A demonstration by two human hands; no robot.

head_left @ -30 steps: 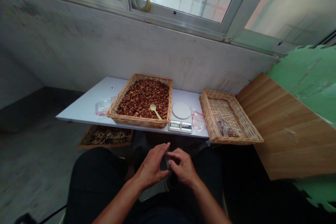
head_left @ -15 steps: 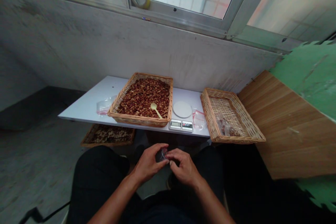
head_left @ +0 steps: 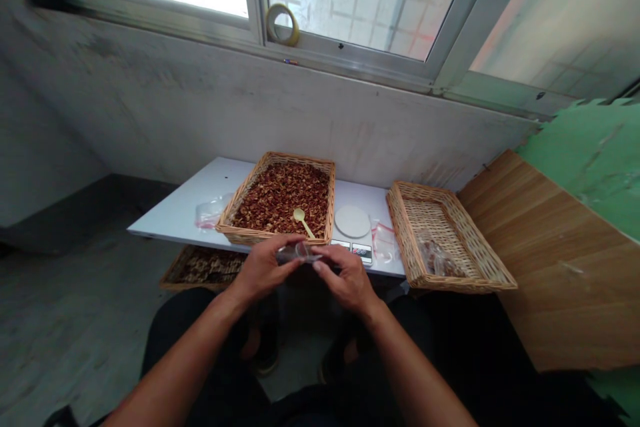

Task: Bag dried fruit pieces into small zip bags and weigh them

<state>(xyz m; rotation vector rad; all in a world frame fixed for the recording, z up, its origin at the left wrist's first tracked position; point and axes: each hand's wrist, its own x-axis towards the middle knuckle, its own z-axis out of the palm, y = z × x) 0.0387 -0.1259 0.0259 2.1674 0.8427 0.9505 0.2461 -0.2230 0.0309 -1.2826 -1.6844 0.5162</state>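
A clear plastic bag (head_left: 301, 252) is stretched between my two hands, just in front of the table's front edge. My left hand (head_left: 267, 268) grips its left side with thumb and fingers. The right side is pinched by my right hand (head_left: 346, 275). Behind them stands a wicker basket (head_left: 240, 237) full of brown shelled nut pieces (head_left: 285, 195), which look like walnuts. A pale yellow spoon (head_left: 303, 219) lies on the nuts. To its right is a white kitchen scale (head_left: 353, 221), its front partly covered by my right hand.
More clear bags with red seals (head_left: 384, 240) lie right of the scale, and others (head_left: 213, 212) at the left. A second wicker basket (head_left: 465, 233) holds filled bags (head_left: 439, 259). Beneath the table sits another basket (head_left: 200, 268). A wooden panel (head_left: 530, 260) stands at the right.
Both hands have risen from above my lap to the table's front edge, taking the plastic bag with them. They are farther apart, and the view has tilted up slightly.
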